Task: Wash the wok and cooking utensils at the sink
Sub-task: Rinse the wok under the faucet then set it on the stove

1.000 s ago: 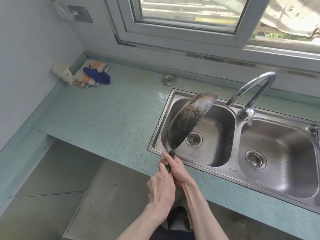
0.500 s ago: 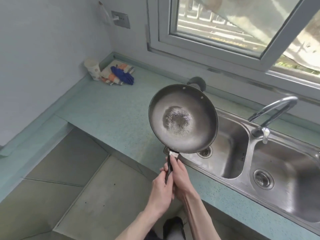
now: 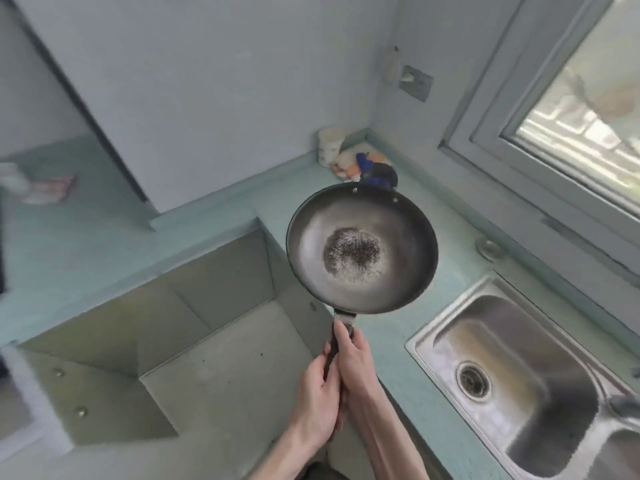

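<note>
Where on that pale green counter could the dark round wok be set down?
Bare pale green counter lies between the steel sink basin and the back corner. That corner is crowded: a white cup and bunched coloured cloths.

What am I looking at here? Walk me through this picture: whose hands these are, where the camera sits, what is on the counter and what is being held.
No machine here: a person wears a wide-angle camera on the head, looking down at their own hands. That is the only view.

Both hands grip the dark handle of a round dark metal wok, the left hand lower, the right hand nearer the pan, fingers curled round it. The wok is held in the air, open side towards the camera, with a speckled burnt patch in its middle.

Below lies a pale green speckled counter. Set into it at right is a stainless steel sink with a round drain. In the far corner stand a white cup and a bundle of orange, white and blue cloths. A window is at upper right.
</note>
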Demonstrator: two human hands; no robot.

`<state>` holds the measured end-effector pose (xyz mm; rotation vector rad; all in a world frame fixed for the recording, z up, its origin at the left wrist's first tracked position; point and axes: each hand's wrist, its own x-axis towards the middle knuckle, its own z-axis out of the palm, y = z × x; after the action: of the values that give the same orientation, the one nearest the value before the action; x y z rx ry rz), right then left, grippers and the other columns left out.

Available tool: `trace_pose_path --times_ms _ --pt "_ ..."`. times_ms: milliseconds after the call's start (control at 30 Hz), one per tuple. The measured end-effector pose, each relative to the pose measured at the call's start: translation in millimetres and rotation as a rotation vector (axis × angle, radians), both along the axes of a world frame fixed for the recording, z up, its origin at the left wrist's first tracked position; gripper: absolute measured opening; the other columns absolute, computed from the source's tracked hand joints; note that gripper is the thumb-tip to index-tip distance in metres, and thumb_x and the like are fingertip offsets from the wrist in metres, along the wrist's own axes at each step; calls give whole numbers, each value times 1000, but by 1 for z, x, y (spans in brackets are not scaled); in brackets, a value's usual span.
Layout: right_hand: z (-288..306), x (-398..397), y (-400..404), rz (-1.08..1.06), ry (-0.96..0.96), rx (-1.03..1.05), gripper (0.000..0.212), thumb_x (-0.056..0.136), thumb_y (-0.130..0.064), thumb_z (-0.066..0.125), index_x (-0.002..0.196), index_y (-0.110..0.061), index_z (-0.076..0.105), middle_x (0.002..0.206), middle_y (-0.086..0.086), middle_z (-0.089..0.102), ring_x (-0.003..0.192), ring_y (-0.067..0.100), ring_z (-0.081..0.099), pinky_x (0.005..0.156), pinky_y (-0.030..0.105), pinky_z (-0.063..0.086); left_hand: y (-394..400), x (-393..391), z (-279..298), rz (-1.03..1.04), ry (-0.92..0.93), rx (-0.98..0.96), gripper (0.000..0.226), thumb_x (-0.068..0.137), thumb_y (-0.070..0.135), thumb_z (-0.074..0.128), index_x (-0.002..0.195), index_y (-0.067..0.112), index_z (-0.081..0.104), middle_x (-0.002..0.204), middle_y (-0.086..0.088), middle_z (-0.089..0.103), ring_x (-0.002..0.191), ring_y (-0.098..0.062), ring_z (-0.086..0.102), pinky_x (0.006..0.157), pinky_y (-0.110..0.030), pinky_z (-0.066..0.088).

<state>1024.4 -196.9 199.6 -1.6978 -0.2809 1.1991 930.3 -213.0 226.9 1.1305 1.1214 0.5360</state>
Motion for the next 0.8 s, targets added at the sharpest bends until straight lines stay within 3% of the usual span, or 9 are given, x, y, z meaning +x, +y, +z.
trace_pose_path --times_ms 100,167,267,367,633,800 --pt "7 -24 18 157 -10 4 38 100 -46 58 101 -9 67 97 10 76 91 21 75 87 46 59 7 -21 9 153 4 9 28 109 27 47 119 39 71 69 10 68 56 -5 55 52 -19 44" --pt "9 -43 28 255 -4 2 38 101 -44 58 99 -6 64 91 11 72 85 22 72 85 47 57 11 -37 18 261 23 3 32 108 29 49 112 53 71 80 4 75 64 -13 61 55 -27 47" --pt "15 -75 38 438 0 -2 38 103 -43 56 93 -6 57 80 9 63 75 23 65 75 43 55 11 -65 27 413 13 -18 35 107 34 50 115 63 66 75 -9 74 55 -23 58 48 -30 42" --pt "20 -117 45 580 17 -6 35 105 -38 52 89 -8 52 75 3 52 70 21 57 67 37 49 5 -100 32 565 11 -7 33 108 35 48 122 60 64 57 -14 53 40 -22 41 38 -26 32" --pt "27 -258 56 934 -28 -18 35 102 -44 51 84 -14 51 72 1 50 68 25 55 67 42 48 -6 -217 24 873 19 16 26 109 30 46 115 34 71 51 -15 43 35 -21 38 40 -30 28" --pt "38 -363 64 1029 -19 -20 33 105 -39 51 87 -11 50 72 3 50 66 23 54 62 35 48 -7 -314 26 951 39 52 28 110 28 41 120 35 67 52 -14 42 36 -22 38 38 -27 31"
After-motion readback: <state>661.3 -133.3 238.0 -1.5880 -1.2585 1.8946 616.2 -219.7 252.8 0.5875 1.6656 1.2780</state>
